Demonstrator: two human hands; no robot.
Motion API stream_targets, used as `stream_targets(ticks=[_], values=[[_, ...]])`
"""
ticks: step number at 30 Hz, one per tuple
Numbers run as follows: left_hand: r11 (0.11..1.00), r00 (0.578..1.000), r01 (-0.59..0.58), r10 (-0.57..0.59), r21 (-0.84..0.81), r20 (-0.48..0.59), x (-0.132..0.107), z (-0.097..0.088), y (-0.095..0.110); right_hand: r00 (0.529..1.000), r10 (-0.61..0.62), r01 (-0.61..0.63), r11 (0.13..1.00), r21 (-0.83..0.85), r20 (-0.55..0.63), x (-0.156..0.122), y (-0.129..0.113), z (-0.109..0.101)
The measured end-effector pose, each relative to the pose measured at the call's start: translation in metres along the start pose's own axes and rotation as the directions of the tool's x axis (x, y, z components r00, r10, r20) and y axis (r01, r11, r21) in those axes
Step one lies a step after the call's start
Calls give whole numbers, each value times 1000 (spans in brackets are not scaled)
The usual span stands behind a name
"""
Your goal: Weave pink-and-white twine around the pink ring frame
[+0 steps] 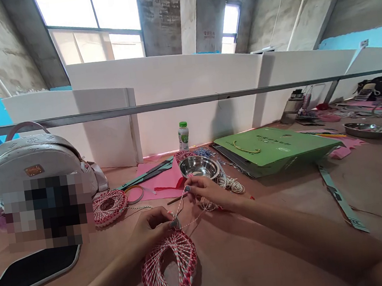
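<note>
A round ornament of red and white string, wound in a criss-cross pattern around an open centre, hangs just over the table below my left hand. My left hand pinches the ornament's top edge where the string gathers. My right hand is closed on a strand of red and white string, which runs up from the ornament between the two hands. Another length of the same string loops to the right under my right hand. Behind that hand stands a metal bowl with a bundle of white cord beside it.
On the left are a white backpack, a phone and a second round string ornament. Pink paper, a small bottle and a green bag lie or stand behind. A green ruler is at right.
</note>
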State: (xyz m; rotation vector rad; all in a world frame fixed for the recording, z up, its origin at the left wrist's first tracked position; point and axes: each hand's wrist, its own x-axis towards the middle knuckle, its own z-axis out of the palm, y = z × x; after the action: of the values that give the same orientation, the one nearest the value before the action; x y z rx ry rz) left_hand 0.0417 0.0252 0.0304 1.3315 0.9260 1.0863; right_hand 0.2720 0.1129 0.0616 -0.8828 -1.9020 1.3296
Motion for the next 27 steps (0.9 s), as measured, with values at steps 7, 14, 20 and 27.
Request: stream_targets(ticks=[7,14,20,27], values=[[1000,1000,11,-11,-8,2,5,-2,-3,993,11,-20,997,78,114,-7,-25,-17],[999,999,8,-9,31,32,2,-2,1,943,-37,92,984,150,-332,0,-26,-41],[1000,997,13,-13,7,73,6,-3,-6,921,-185,117,971,-209,-343,0,-29,-64],[999,996,38,-39,8,74,5,-3,-3,979,-87,-18,860,-509,-182,-10,-43,-74]])
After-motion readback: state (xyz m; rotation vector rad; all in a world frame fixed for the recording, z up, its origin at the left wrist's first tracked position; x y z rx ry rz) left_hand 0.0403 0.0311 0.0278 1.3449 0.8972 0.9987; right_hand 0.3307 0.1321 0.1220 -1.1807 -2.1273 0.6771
